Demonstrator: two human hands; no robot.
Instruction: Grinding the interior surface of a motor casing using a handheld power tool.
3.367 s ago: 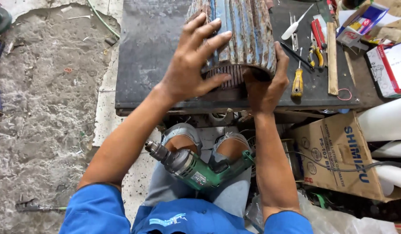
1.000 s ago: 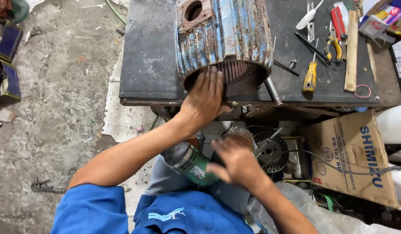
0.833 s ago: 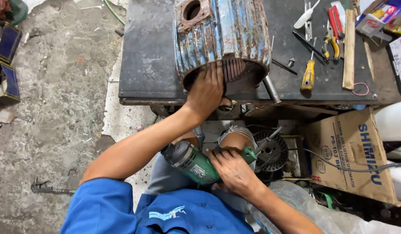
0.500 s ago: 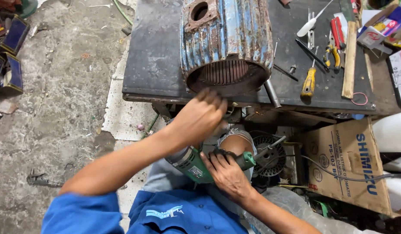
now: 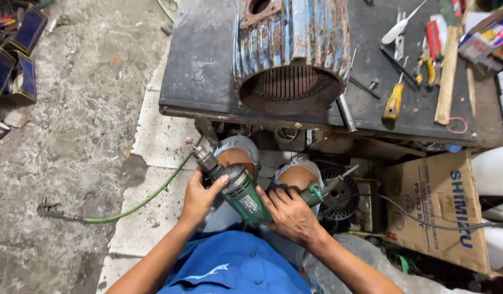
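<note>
Nearest the camera, both hands grip a green power drill (image 5: 246, 193) held over the person's lap, above bare knees showing through torn jeans. The left hand (image 5: 198, 197) wraps the front of the drill's body just behind the metal chuck (image 5: 207, 159), whose small bit points up and to the left; the right hand (image 5: 288, 213) closes around the rear grip. The drill is clear of the table and touches no workpiece, so any work with it looks not yet begun.

Beyond the knees, at the near edge of the dark table (image 5: 199, 71), lies a rusty, blue-painted ribbed motor housing (image 5: 291, 51), its open end facing the person and showing slotted windings inside. Toward the table's right edge lie a yellow-handled screwdriver (image 5: 393, 100), pliers (image 5: 424, 66) and a wooden-handled tool (image 5: 446, 76).
</note>
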